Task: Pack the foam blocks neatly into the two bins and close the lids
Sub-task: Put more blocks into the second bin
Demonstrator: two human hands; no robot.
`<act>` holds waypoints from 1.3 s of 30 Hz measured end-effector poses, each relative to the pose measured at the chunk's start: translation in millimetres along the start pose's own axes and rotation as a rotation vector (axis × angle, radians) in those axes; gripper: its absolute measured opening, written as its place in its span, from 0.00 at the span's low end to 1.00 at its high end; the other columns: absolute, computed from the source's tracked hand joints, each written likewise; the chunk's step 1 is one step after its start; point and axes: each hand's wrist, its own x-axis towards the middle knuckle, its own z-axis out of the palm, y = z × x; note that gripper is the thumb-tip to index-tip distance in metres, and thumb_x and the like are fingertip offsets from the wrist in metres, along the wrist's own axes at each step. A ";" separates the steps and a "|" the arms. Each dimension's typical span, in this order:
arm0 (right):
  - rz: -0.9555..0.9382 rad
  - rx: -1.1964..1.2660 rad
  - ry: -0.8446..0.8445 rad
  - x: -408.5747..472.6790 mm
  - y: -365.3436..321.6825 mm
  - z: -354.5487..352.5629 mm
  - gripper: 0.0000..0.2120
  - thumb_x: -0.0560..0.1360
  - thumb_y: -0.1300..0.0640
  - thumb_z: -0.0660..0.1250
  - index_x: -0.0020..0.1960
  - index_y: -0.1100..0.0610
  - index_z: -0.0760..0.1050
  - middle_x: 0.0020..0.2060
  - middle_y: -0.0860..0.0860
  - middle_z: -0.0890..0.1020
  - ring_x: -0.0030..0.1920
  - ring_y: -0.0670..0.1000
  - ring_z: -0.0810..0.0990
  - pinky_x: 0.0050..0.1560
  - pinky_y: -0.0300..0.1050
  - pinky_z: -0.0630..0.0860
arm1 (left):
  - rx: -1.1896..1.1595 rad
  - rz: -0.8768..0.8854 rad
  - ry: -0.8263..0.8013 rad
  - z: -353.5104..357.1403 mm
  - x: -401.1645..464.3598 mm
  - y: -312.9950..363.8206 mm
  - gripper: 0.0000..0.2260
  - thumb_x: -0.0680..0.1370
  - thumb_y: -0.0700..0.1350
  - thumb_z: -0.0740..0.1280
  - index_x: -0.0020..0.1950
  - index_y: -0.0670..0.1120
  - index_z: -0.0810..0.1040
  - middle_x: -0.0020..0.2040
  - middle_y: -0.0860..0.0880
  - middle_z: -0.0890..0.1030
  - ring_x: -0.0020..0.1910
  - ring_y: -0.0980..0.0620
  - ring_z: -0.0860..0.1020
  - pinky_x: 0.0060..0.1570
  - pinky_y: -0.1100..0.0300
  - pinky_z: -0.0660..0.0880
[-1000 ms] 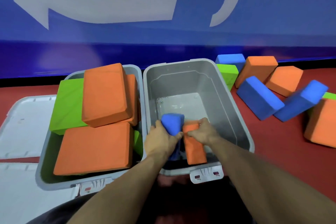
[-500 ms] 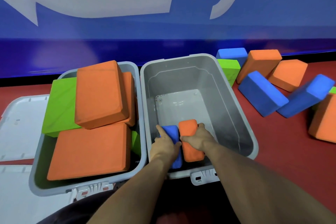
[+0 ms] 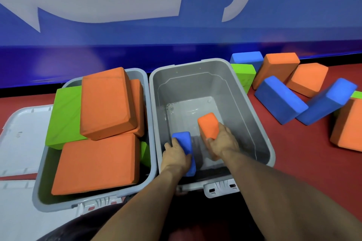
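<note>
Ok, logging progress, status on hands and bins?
Left hand grips blue block, right hand grips orange block, both inside right bin. Nothing in the way.

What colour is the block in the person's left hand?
Blue. The foam block gripped by the left hand shows best in the head view.

We see two bare forearms, sleeveless to the frame edge, left hand (image 3: 177,157) and right hand (image 3: 222,142) ungloved, without rings.
</note>
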 end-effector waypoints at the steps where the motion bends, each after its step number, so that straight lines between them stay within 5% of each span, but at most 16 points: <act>1: -0.006 0.003 -0.011 -0.5 1.5 -1.1 0.37 0.77 0.48 0.67 0.81 0.53 0.55 0.78 0.52 0.62 0.75 0.57 0.66 0.73 0.52 0.66 | -0.007 0.011 0.011 -1.5 -0.8 2.6 0.37 0.81 0.53 0.67 0.82 0.42 0.52 0.72 0.39 0.64 0.69 0.38 0.71 0.70 0.48 0.69; 15: -0.294 -0.061 0.004 -61.8 34.7 -110.5 0.32 0.78 0.48 0.67 0.78 0.53 0.61 0.78 0.51 0.62 0.73 0.56 0.68 0.72 0.49 0.67 | 0.048 0.394 0.191 -50.9 -92.2 104.1 0.31 0.82 0.57 0.63 0.80 0.44 0.60 0.77 0.43 0.64 0.74 0.42 0.68 0.71 0.50 0.65; 30: 0.152 0.438 0.369 -112.1 206.1 -222.4 0.37 0.76 0.46 0.71 0.79 0.55 0.60 0.75 0.55 0.66 0.75 0.55 0.67 0.74 0.51 0.64 | -0.038 0.684 0.105 22.9 -138.8 255.2 0.29 0.81 0.58 0.66 0.77 0.45 0.66 0.72 0.43 0.69 0.71 0.43 0.71 0.71 0.51 0.67; 39: 0.248 0.190 0.395 46.1 360.0 -313.7 0.38 0.75 0.44 0.71 0.79 0.53 0.60 0.76 0.53 0.65 0.73 0.59 0.68 0.72 0.54 0.67 | -0.049 0.664 0.096 146.3 -28.7 418.3 0.30 0.80 0.57 0.67 0.78 0.45 0.65 0.72 0.42 0.70 0.70 0.40 0.72 0.67 0.49 0.68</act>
